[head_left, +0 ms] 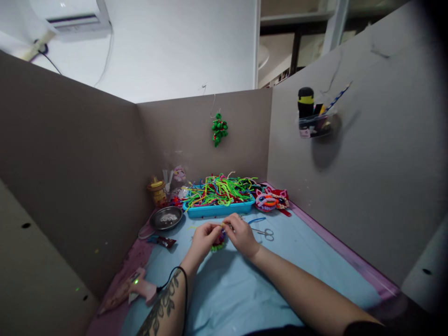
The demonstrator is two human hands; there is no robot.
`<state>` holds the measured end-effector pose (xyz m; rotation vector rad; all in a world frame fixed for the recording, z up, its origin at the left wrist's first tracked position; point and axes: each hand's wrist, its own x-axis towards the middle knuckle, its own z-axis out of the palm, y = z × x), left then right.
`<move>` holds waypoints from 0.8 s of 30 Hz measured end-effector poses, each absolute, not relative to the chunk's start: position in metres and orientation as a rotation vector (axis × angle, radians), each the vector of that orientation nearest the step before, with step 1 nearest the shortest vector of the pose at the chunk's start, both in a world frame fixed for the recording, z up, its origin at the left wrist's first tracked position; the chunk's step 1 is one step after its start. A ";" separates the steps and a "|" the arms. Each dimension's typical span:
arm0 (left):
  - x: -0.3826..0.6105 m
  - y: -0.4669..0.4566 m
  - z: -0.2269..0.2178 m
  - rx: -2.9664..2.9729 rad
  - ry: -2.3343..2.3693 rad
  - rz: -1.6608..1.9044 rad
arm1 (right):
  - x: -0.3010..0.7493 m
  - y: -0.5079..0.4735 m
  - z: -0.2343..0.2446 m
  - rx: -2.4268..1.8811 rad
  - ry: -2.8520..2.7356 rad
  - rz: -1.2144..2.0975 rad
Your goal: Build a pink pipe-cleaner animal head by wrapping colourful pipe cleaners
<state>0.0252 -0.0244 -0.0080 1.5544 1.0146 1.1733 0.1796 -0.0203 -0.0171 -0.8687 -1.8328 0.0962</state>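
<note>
Left hand and right hand, fingers narrow, pinched a fuzzy piece over mid surface. Looked partly built, some joining left. Stems heaped in far-edge tray. Figures, far right corner, seemed finished.

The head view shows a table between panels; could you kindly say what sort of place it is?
Probably a small craft booth: grey panels stand around a table bearing a glue gun and a blue tray heaped with pipe cleaners.
</note>
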 end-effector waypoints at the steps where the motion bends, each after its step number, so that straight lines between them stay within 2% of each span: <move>1: 0.025 -0.024 -0.008 1.548 1.018 1.181 | 0.179 -0.020 -0.019 -0.865 -1.833 0.070; 10: 0.023 -0.029 -0.007 1.872 1.082 1.270 | 0.180 -0.015 -0.019 -0.803 -1.752 0.281; 14: 0.024 -0.031 -0.004 1.999 1.090 1.268 | 0.182 -0.015 -0.017 -0.796 -1.826 0.274; 24: 0.025 -0.032 -0.005 2.017 1.148 1.290 | 0.180 -0.015 -0.015 -0.813 -1.759 0.368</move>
